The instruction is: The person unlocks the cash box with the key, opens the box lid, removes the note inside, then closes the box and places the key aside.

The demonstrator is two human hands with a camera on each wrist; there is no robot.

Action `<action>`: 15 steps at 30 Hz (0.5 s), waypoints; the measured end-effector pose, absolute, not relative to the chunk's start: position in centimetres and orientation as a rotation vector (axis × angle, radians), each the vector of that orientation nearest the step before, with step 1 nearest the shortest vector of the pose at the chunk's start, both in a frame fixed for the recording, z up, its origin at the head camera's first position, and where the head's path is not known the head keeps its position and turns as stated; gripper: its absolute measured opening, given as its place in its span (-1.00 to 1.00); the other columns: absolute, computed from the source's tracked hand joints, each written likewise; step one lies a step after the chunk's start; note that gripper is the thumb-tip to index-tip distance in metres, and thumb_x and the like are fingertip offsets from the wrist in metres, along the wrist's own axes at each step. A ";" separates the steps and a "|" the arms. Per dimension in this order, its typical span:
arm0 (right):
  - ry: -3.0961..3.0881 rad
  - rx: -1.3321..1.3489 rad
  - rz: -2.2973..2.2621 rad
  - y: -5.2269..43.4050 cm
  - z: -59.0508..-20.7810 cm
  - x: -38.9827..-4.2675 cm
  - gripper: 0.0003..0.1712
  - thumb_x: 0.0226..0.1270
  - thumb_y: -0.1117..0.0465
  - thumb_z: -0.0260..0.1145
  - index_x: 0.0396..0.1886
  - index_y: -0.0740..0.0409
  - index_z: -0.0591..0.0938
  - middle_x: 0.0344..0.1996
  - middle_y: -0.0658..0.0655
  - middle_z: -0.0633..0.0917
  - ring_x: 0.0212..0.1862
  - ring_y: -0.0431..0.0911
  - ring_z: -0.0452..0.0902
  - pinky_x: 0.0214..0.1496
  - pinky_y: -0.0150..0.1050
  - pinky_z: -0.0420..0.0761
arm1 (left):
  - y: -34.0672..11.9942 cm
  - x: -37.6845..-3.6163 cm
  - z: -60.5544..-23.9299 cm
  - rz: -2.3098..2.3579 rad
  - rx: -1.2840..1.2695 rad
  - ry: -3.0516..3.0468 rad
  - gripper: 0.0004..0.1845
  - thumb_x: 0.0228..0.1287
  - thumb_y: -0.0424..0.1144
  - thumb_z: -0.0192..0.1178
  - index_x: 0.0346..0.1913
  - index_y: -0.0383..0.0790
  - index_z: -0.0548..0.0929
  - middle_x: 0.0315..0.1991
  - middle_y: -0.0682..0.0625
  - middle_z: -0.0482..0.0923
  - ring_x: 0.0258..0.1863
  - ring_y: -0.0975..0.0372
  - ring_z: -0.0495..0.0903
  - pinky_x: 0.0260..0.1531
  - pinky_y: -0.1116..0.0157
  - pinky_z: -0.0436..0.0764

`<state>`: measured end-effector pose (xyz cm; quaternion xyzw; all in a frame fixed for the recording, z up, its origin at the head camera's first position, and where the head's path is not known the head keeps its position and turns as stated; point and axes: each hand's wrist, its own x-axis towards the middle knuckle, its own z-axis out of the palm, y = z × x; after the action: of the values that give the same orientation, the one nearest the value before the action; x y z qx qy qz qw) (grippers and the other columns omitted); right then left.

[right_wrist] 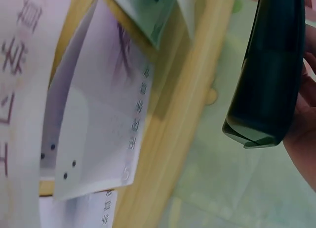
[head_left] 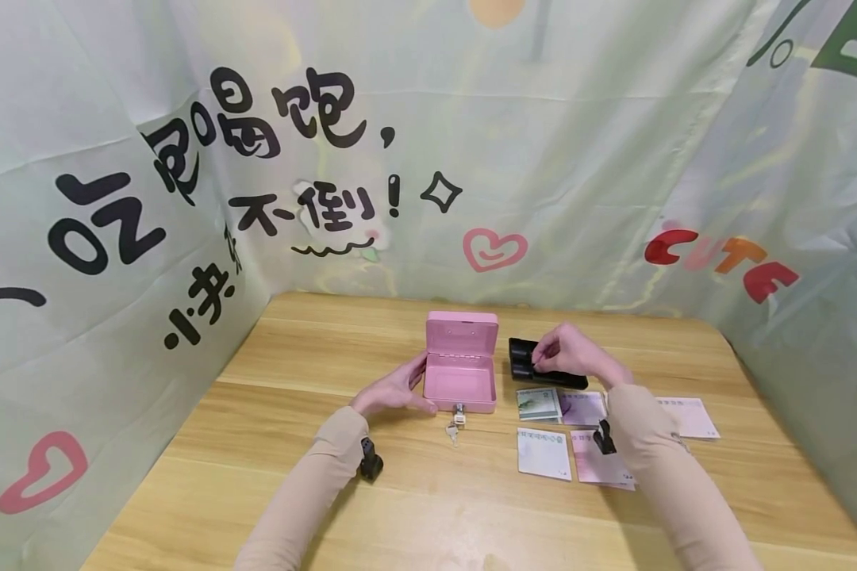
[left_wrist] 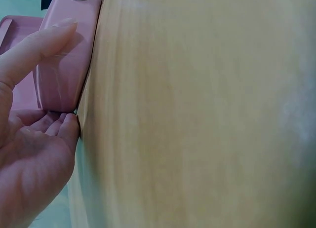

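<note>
A small pink cash box [head_left: 461, 373] stands open at the middle of the wooden table [head_left: 271, 444], its lid upright and a key [head_left: 457, 420] in the front lock. My left hand [head_left: 410, 390] rests against the box's left side. In the left wrist view its thumb [left_wrist: 34, 50] lies straight along the pink wall [left_wrist: 64, 75]. My right hand [head_left: 546, 361] grips a black plastic tray [head_left: 523, 357] just right of the box. The tray [right_wrist: 269, 70] looks lifted off the table in the right wrist view.
Several banknotes lie in front of the tray: a green one [head_left: 539, 404], a purple one [head_left: 582, 408], a white-green one [head_left: 543, 454], a pink one [head_left: 600, 468] and another [head_left: 693, 416] further right. Printed cloth walls [head_left: 114, 238] close in three sides.
</note>
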<state>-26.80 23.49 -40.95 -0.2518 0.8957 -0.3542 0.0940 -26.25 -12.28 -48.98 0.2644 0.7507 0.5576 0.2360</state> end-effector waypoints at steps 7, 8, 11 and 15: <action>2.658 -0.814 -1.032 22.2 -40.6 -25.8 -0.94 0.10 0.50 0.43 -0.39 0.42 0.72 -0.45 0.24 0.79 -0.40 -0.26 0.67 -0.32 -0.48 0.72 | -12.3 -26.1 -48.9 1.527 0.722 2.061 0.30 -0.03 -0.51 0.45 0.63 -0.24 -0.28 0.67 -0.19 -0.26 0.65 -0.06 -0.19 0.67 0.01 -0.14; 2.654 -0.822 -1.032 22.0 -40.6 -25.7 -0.94 0.10 0.49 0.42 -0.39 0.42 0.72 -0.45 0.23 0.79 -0.41 -0.27 0.66 -0.32 -0.47 0.71 | -12.3 -26.1 -48.9 1.527 0.722 2.062 0.30 -0.03 -0.51 0.45 0.63 -0.25 -0.28 0.66 -0.20 -0.25 0.65 -0.07 -0.19 0.67 0.00 -0.14; 2.648 -0.848 -1.032 21.3 -40.5 -25.4 -0.95 0.11 0.48 0.42 -0.40 0.42 0.71 -0.47 0.21 0.79 -0.41 -0.29 0.65 -0.32 -0.47 0.70 | -12.3 -26.1 -48.8 1.525 0.720 2.064 0.30 -0.03 -0.50 0.45 0.63 -0.25 -0.28 0.66 -0.20 -0.25 0.65 -0.07 -0.19 0.67 0.00 -0.14; 2.642 -0.886 -1.040 20.3 -40.7 -25.1 -0.96 0.12 0.47 0.42 -0.40 0.41 0.71 -0.47 0.20 0.79 -0.41 -0.30 0.63 -0.32 -0.47 0.70 | -12.2 -26.1 -48.8 1.521 0.713 2.067 0.30 -0.04 -0.51 0.45 0.63 -0.24 -0.27 0.67 -0.19 -0.25 0.65 -0.06 -0.19 0.67 0.01 -0.14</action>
<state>-25.12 20.28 -40.68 -0.2967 0.8852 -0.3484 0.0837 -26.11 -12.23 -48.79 0.2600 0.7541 0.5548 0.2367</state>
